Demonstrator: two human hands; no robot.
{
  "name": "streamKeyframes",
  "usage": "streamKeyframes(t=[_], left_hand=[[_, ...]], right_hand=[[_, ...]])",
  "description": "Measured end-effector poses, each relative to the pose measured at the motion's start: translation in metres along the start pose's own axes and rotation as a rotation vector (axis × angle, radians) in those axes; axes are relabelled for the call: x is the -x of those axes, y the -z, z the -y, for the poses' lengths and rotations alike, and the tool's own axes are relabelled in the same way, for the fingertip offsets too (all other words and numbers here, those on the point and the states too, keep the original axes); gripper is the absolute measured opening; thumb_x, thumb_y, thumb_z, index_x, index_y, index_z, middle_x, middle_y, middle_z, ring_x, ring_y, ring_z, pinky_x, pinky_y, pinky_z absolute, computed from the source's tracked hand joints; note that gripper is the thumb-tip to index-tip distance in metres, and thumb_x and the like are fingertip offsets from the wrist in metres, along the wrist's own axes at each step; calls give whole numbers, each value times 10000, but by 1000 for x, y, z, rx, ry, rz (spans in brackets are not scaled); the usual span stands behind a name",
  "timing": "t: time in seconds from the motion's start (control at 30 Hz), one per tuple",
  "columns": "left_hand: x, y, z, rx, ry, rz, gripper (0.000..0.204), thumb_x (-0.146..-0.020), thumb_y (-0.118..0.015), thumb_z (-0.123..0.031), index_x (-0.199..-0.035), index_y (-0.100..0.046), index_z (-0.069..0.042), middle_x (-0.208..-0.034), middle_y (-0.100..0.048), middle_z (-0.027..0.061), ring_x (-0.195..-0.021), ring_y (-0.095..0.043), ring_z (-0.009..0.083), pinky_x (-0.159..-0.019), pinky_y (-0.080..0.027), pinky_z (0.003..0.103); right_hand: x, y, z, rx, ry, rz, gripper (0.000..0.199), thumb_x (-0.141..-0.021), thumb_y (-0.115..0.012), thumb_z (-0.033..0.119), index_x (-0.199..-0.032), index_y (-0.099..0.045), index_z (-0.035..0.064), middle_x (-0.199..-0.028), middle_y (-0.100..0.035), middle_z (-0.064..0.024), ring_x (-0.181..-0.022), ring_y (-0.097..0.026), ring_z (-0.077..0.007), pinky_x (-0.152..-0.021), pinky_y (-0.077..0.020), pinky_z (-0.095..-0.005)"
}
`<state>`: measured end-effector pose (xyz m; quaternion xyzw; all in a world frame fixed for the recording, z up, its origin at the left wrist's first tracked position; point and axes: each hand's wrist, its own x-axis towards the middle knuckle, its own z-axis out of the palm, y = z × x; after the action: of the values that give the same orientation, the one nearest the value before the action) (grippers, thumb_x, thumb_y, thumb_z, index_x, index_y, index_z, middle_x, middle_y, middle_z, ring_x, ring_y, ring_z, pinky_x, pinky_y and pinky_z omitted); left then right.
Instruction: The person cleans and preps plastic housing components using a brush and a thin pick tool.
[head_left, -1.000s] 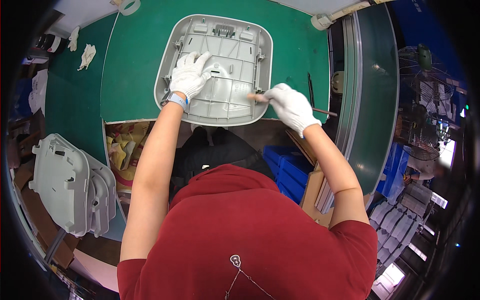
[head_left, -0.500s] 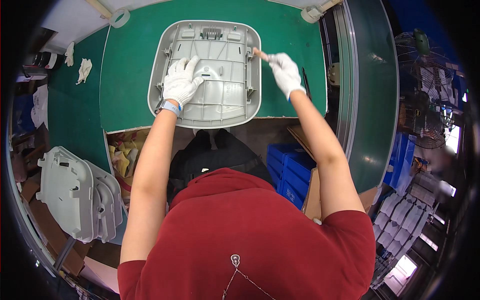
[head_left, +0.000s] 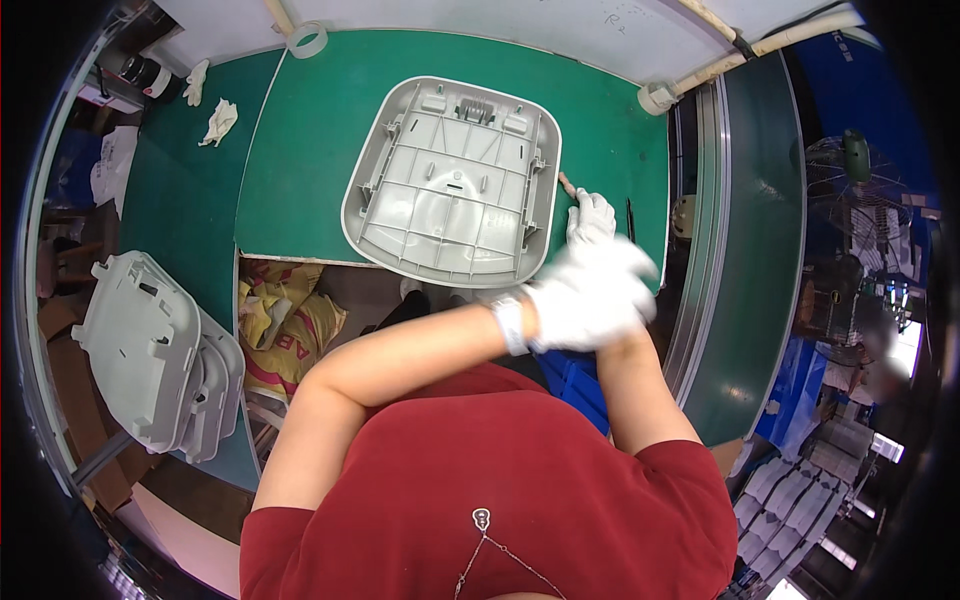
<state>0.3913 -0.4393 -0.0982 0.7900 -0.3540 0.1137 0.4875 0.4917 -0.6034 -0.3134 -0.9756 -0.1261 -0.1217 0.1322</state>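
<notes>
A light grey moulded plastic panel (head_left: 440, 215), ribbed inside and with a raised rim, lies on the green table. To its right, my right hand (head_left: 592, 216) in a white knit glove is closed on a short tan stick-like tool (head_left: 568, 185). That tool's end points at the panel's right rim; its kind is not clear. My left hand (head_left: 590, 300), also gloved, is crossed over to the right, in front of my right wrist and partly hiding it. Motion smears its fingers, and it is off the panel. A pale band (head_left: 513, 322) circles my left wrist.
A thin black tool (head_left: 630, 222) lies near the table's right edge. Tape rolls (head_left: 307, 40) stand at the back edge. Crumpled gloves (head_left: 220, 122) lie on the left. More grey panels (head_left: 145, 350) lean at lower left; blue crates (head_left: 575, 385) are below the table.
My left hand has left the panel and swung right across my right wrist. My right hand, with the tan tool, has drawn back lower beside the rim. The whole view has shifted.
</notes>
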Motion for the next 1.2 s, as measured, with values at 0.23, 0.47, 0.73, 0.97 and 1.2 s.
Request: streamKeyframes(t=[0.23, 0.47, 0.73, 0.97, 1.2], left_hand=[[-32, -18, -89, 605, 210, 262, 233, -912, -650, -331, -999, -769, -151, -1173, -694, 34, -907, -705, 251, -792, -551, 409], [-13, -144, -78, 1327, -68, -188, 337, -661, -789, -389, -585, -634, -100, -565, -605, 91, -493, -583, 284, -482, -461, 484], [-35, -55, -93, 550, -56, 33, 234, -695, -785, -307, -641, -681, -104, -658, -604, 56, -838, -638, 257, -682, -507, 413], [-17, -37, -54, 697, -232, 159, 194, -929, -627, -317, -954, -734, -157, -1018, -677, 64, -966, -652, 301, -764, -535, 434], [2, 38, -7, 153, -90, 137, 197, -874, -638, -316, -945, -726, -155, -1088, -685, 69, -1026, -651, 307, -849, -551, 418]], right_hand=[[6, 0, 8, 74, -73, -43, 375, -926, -694, 236, -1283, -659, 129, -1237, -630, -131, -1166, -578, -350, -996, -471, -475], [14, 7, -3, 99, -204, -59, 325, -943, -674, 280, -1241, -685, 153, -1237, -618, -109, -1186, -560, -335, -1015, -446, -471], [14, 8, -12, 116, -218, -39, 348, -936, -669, 293, -1256, -680, 157, -1244, -622, -103, -1190, -561, -330, -1027, -440, -473], [-10, 7, 5, 238, -173, 195, 386, -926, -647, 244, -1303, -647, 160, -1201, -672, -113, -1145, -608, -323, -975, -475, -473], [-47, 20, -11, -143, -246, 125, 279, -1006, -500, 182, -1257, -607, 122, -1168, -636, -200, -1058, -637, -433, -906, -520, -529]])
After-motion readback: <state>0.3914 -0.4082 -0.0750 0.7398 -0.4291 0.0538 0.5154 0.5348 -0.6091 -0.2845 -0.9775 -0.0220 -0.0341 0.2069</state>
